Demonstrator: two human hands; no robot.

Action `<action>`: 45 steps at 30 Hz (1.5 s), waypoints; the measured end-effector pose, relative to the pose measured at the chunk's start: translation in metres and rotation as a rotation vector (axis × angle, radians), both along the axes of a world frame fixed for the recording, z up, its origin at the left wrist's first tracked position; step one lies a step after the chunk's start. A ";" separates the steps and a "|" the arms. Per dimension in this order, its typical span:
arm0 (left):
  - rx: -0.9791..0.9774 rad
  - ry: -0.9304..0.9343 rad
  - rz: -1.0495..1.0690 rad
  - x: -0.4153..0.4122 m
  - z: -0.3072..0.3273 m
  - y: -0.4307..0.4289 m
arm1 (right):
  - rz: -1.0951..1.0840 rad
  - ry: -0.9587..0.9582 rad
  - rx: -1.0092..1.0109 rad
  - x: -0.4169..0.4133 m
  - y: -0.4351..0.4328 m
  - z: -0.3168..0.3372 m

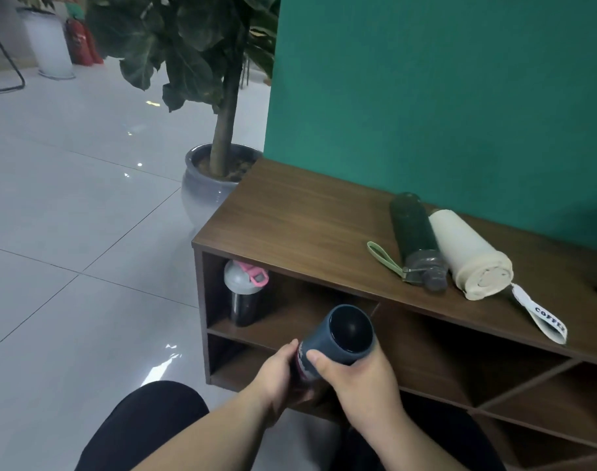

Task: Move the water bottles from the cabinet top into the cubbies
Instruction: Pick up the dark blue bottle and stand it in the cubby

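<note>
I count four bottles. Two lie on their sides on the cabinet top [310, 215], touching along their lengths: a dark green bottle [415, 232] with a grey cap and a pale green loop strap [385, 258], and a cream bottle [469, 254] with a white tag strap [542, 316] printed "COFFEE". Both have their long axes running from the green wall [443, 96] toward me, cap ends nearest the front edge. A third, a shaker bottle [245, 294] with a grey lid and pink flip cap, stands upright in the upper left cubby [290, 314]. The fourth, a dark blue bottle [344, 334], is in my two hands in front of that cubby's opening, tilted so its long axis points up and away, its round concave end facing the camera; its finish looks matte, with a reddish patterned band lower down. My left hand [273, 379] wraps the lower body, fingers closed around it; my right hand [361, 379] clasps it near the upper end, thumb pressed across the front. The cabinet is dark wood-grain laminate. One potted plant [219, 96] in a glossy grey pot stands beside it on shiny pale tiles.
</note>
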State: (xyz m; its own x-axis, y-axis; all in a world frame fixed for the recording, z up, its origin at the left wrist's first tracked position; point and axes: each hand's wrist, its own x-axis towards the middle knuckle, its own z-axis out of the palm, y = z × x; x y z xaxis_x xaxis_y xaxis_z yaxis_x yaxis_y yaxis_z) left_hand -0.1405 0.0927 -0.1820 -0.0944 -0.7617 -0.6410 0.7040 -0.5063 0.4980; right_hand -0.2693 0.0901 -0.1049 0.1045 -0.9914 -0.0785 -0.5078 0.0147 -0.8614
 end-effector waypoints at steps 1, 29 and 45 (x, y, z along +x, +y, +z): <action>0.007 -0.003 0.009 0.000 -0.005 -0.005 | 0.000 0.003 0.009 0.002 -0.007 -0.010; -0.054 -0.304 0.082 0.000 -0.054 -0.100 | -0.189 -0.062 0.229 0.046 -0.131 -0.093; -0.070 -0.432 0.003 0.005 -0.051 -0.092 | -0.120 -0.080 0.230 0.049 -0.129 -0.103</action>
State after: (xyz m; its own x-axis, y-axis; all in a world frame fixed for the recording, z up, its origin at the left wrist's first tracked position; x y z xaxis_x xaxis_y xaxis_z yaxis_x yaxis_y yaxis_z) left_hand -0.1355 0.0011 -0.2326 0.1732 -0.8046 -0.5680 0.4248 -0.4593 0.7801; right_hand -0.2204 -0.0384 -0.2079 0.0020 -0.9540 -0.2998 -0.4208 0.2712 -0.8657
